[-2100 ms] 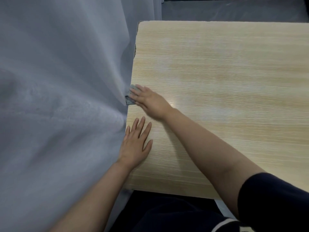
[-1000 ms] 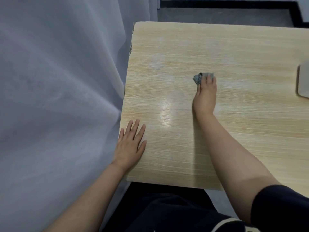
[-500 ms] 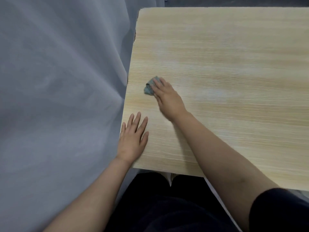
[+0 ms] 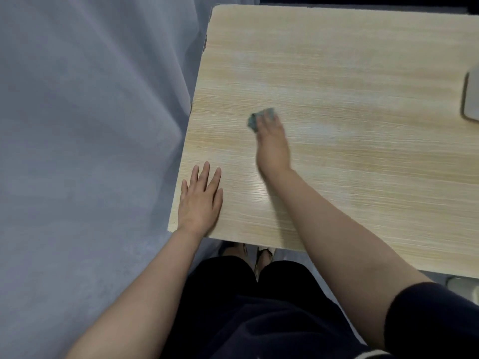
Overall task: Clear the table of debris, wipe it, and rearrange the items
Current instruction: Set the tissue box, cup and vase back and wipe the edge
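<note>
Hanging at 9 o'clock of the view, a pale grey-blue fabric curtain [image 4: 90,151] borders the left edge of the light wood-grain laminate table [image 4: 363,177]. My left hand [image 4: 199,203] lies palm-down at the table's 7 o'clock corner, fingers straight and slightly spread, holding nothing. At 12 o'clock from that hand, and apart from it, my right hand [image 4: 272,143] presses a small crumpled blue-green wiping cloth [image 4: 255,120] against the tabletop; the fingers lie over the cloth, which protrudes at their tips. Motion blur prevents me from telling whether the fingers curl round the cloth or only press it flat. The cloth sits left of the table's centre, inboard of the curtain-side edge. At 3 o'clock, a pale grey rounded-corner object [image 4: 471,99] lies on the table, cut off by the view's edge. At 6 o'clock, my dark shorts [image 4: 246,307] show below the table's near edge.
</note>
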Action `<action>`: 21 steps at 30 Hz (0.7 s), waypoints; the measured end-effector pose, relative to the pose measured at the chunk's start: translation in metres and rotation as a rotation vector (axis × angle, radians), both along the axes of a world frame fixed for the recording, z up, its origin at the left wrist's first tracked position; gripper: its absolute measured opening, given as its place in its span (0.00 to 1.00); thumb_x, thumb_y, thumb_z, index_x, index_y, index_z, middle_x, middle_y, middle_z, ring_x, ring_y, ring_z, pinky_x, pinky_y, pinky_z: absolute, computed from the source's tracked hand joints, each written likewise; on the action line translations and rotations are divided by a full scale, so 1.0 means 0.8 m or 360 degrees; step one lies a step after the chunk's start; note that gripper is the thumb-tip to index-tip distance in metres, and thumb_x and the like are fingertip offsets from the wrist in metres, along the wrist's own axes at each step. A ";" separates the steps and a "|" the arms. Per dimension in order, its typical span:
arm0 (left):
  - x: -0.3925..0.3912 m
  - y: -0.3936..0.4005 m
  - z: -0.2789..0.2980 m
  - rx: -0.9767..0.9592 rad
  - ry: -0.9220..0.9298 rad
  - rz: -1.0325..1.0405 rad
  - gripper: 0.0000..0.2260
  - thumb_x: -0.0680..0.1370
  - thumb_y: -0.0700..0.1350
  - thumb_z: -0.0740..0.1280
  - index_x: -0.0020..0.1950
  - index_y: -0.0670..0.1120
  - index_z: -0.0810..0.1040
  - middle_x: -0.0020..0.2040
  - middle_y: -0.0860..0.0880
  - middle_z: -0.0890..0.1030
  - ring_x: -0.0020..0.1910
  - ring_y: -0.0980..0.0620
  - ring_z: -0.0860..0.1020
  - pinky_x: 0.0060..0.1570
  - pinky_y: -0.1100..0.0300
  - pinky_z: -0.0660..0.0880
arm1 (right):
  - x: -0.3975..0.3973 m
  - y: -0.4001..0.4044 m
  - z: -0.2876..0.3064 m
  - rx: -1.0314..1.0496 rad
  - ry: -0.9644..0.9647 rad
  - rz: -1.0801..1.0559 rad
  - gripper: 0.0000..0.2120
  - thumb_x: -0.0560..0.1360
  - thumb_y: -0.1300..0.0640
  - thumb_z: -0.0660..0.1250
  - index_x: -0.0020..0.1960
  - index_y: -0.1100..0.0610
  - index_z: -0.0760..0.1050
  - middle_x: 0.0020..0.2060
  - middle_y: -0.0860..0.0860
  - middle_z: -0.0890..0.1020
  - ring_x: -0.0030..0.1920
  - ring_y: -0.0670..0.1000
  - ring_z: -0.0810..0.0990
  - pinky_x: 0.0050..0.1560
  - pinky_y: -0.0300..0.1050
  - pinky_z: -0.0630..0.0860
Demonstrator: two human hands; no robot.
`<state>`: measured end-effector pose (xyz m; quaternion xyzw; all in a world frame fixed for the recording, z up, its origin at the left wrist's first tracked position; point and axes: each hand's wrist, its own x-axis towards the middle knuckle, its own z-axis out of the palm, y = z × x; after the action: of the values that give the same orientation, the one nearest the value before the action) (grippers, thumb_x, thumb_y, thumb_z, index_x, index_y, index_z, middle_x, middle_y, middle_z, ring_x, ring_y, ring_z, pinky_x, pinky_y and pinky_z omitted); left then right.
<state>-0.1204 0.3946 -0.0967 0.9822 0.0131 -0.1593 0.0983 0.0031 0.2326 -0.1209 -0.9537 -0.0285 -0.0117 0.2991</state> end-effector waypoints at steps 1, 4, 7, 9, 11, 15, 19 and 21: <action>-0.004 -0.001 -0.002 0.0008 0.0001 -0.0002 0.22 0.82 0.51 0.50 0.77 0.52 0.52 0.78 0.50 0.48 0.77 0.48 0.44 0.73 0.48 0.45 | -0.006 0.027 -0.001 0.0013 0.0012 0.0202 0.23 0.78 0.69 0.54 0.72 0.59 0.62 0.73 0.58 0.61 0.75 0.57 0.54 0.73 0.42 0.44; -0.018 0.002 -0.005 0.0017 -0.0044 -0.0054 0.22 0.82 0.52 0.51 0.76 0.50 0.58 0.77 0.46 0.55 0.76 0.44 0.52 0.71 0.44 0.54 | -0.013 0.081 -0.001 -0.0062 0.0090 0.0734 0.25 0.78 0.68 0.55 0.74 0.58 0.59 0.75 0.56 0.58 0.75 0.57 0.51 0.74 0.52 0.50; -0.025 0.014 -0.010 -0.0002 -0.0079 -0.0157 0.24 0.79 0.53 0.50 0.72 0.47 0.67 0.73 0.43 0.65 0.72 0.40 0.63 0.65 0.40 0.64 | 0.008 0.060 -0.001 -0.0218 0.0039 0.0801 0.24 0.79 0.66 0.54 0.74 0.55 0.58 0.75 0.54 0.58 0.75 0.56 0.52 0.74 0.50 0.48; -0.028 0.022 -0.014 -0.0028 -0.0097 -0.0203 0.24 0.78 0.53 0.51 0.72 0.46 0.67 0.73 0.42 0.66 0.71 0.40 0.64 0.64 0.40 0.64 | 0.016 0.016 0.001 -0.0197 0.0003 0.0463 0.26 0.78 0.67 0.55 0.74 0.53 0.60 0.74 0.54 0.61 0.75 0.56 0.56 0.73 0.48 0.51; -0.031 0.024 -0.015 -0.0070 -0.0118 -0.0223 0.24 0.79 0.54 0.51 0.73 0.47 0.66 0.73 0.43 0.64 0.72 0.41 0.62 0.66 0.43 0.61 | 0.016 -0.041 0.004 -0.0200 0.0035 0.0104 0.24 0.79 0.66 0.54 0.74 0.55 0.60 0.74 0.55 0.60 0.75 0.57 0.55 0.73 0.48 0.51; -0.037 0.029 -0.014 -0.0114 -0.0116 -0.0258 0.24 0.79 0.54 0.49 0.73 0.47 0.65 0.74 0.43 0.62 0.73 0.42 0.59 0.68 0.45 0.58 | 0.001 -0.101 0.008 -0.0200 0.0100 -0.0444 0.21 0.81 0.62 0.51 0.74 0.60 0.58 0.75 0.56 0.57 0.75 0.56 0.51 0.75 0.47 0.49; -0.042 0.036 -0.015 -0.0133 -0.0124 -0.0311 0.24 0.79 0.54 0.50 0.73 0.47 0.64 0.74 0.43 0.62 0.74 0.43 0.59 0.68 0.46 0.56 | -0.006 -0.032 -0.002 -0.0120 0.0051 -0.0534 0.22 0.80 0.65 0.52 0.74 0.61 0.59 0.74 0.57 0.59 0.75 0.56 0.53 0.74 0.46 0.48; -0.044 0.036 -0.016 -0.0136 -0.0146 -0.0306 0.24 0.79 0.53 0.51 0.73 0.46 0.66 0.74 0.43 0.64 0.73 0.42 0.61 0.67 0.45 0.57 | -0.013 0.031 -0.006 -0.0077 0.0017 -0.0210 0.22 0.80 0.65 0.53 0.73 0.60 0.61 0.74 0.57 0.60 0.75 0.57 0.53 0.75 0.48 0.48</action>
<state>-0.1557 0.4232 -0.1097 0.9801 -0.0924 -0.1234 0.1247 -0.0071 0.2575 -0.1260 -0.9605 0.0356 -0.0255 0.2747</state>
